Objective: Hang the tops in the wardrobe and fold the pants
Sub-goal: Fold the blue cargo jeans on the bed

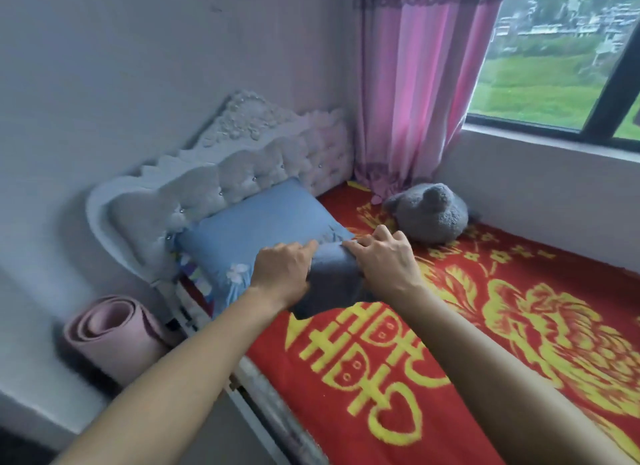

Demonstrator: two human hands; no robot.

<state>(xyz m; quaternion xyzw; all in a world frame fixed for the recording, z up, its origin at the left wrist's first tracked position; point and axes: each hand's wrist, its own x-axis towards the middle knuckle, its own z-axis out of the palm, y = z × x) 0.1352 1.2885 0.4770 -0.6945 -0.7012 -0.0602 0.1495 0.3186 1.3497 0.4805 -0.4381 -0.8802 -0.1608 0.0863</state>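
View from the head camera. Both hands met on the folded grey pants (334, 284), which lay on the red-and-yellow bed cover (398, 378) near the head of the bed, their far edge touching the blue pillow (256, 222). The left hand (284, 269) gripped the left end of the pants, fingers laid along the top and thumb down the near side. The right hand (384, 258) held the right end, with its fingers curled over the far edge. The two sets of fingertips lay close together but apart. The pillow leaned against the white tufted headboard (225, 167). A grey plush toy (429, 212) sat on the cover beyond the right hand, below the pink curtain (415, 84) and beside the window (571, 66). A rolled pink mat (110, 333) stood on the floor left of the bed.
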